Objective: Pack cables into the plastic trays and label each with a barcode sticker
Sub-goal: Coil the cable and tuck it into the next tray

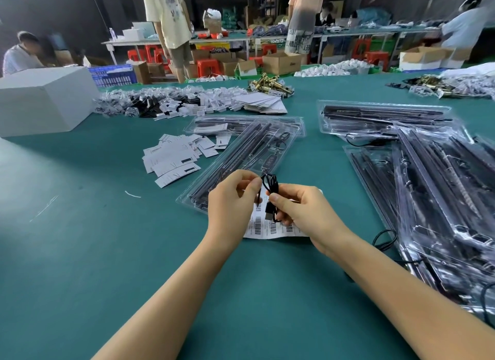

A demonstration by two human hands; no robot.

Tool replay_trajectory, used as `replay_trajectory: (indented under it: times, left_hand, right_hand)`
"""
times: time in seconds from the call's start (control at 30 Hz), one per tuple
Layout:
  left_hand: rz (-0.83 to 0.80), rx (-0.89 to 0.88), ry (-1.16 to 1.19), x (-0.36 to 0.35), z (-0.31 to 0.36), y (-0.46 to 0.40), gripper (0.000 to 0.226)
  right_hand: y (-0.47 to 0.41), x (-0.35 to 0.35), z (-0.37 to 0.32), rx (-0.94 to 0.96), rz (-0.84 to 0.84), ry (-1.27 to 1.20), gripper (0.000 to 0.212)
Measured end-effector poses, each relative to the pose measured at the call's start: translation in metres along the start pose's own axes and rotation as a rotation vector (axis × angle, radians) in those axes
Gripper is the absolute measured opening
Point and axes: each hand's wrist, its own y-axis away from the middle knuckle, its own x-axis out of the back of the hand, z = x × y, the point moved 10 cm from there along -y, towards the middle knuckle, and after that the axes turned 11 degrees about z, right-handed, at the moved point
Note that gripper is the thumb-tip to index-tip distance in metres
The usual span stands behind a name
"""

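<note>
Bare green table (pixel 80 252) leftward; tray pile (pixel 442 198) crowding right, paper cards (pixel 174 158) ahead-left.

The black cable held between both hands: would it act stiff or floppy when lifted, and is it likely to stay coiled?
Probably floppy: the black cable bends into small loops between the left hand and right hand. Likely light, since fingertips alone pinch it. The loops may spring open if released; no tie is visible.

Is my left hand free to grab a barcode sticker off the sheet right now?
Probably not yet: the left hand and right hand both pinch the black cable, right above the barcode sheet.
</note>
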Motion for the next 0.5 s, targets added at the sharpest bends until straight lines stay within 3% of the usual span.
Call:
replay_trajectory:
  times: [0.5]
  left_hand:
    - [-0.122, 0.135, 0.177, -0.010, -0.007, 0.004, 0.005]
  right_hand:
    - [0.000, 0.004, -0.014, 0.201, 0.054, 0.111, 0.014]
